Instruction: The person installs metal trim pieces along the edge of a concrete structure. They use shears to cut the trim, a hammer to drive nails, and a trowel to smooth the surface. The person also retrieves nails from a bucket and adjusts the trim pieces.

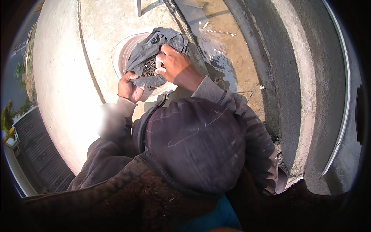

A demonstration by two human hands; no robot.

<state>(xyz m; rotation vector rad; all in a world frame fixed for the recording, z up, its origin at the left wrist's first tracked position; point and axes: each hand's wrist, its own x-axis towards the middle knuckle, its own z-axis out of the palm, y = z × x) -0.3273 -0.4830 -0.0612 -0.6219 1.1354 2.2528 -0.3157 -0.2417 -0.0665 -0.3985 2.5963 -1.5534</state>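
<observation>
A black plastic bag (145, 50) lies gathered with its mouth spread, showing several rusty-brown nails (150, 69) inside. My left hand (130, 86) pinches the bag's near left edge between thumb and fingers. On the other side, my right hand (176, 66) is closed, its fingers curled over the opening right beside the nails. What those fingers grip is hidden from view. The bag sits in or on a pale round bucket (120, 58), whose ribbed wall and thin wire handle show at the left.
Pale concrete (62, 77) spreads to the left, crossed by a dark joint line. Shallow muddy water (228, 50) lies to the right, beside curved concrete ledges (286, 77). Dark cloth with a zipper (189, 143) fills the near middle. A ribbed dark panel (38, 150) stands at lower left.
</observation>
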